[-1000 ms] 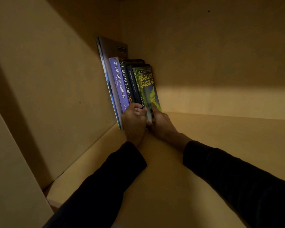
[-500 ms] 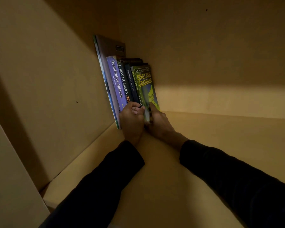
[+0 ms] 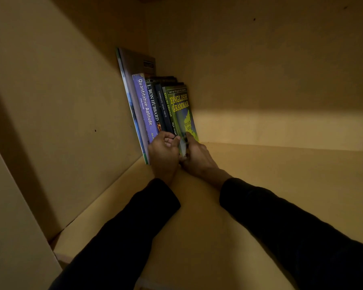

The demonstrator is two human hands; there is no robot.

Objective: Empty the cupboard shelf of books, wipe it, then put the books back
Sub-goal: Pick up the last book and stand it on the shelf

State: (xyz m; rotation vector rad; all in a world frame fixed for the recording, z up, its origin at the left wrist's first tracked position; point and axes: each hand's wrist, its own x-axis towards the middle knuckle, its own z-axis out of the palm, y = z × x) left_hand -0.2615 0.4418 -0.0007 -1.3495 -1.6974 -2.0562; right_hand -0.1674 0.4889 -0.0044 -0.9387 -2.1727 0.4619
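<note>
Several books stand upright in the far left corner of the cupboard shelf (image 3: pixel 249 185), leaning on the left wall. From left: a tall grey book (image 3: pixel 132 80), a purple "Quantitative Aptitude" book (image 3: pixel 145 103), a dark "L. Ron Hubbard" book (image 3: pixel 153 101), a thin dark book (image 3: pixel 162 107) and a green "English Grammar" book (image 3: pixel 179 109). My left hand (image 3: pixel 162 152) presses its curled fingers against the bottoms of the spines. My right hand (image 3: pixel 197 158) grips the lower edge of the green book, thumb on its cover.
The cupboard's left wall (image 3: pixel 61 122) and back wall (image 3: pixel 270 91) close in the corner. A band of light falls across the lower back wall. The shelf's front edge (image 3: pixel 61 258) shows at the lower left.
Both hands stay at the bottom of the books. The view has shifted only slightly; the books stand as before.
</note>
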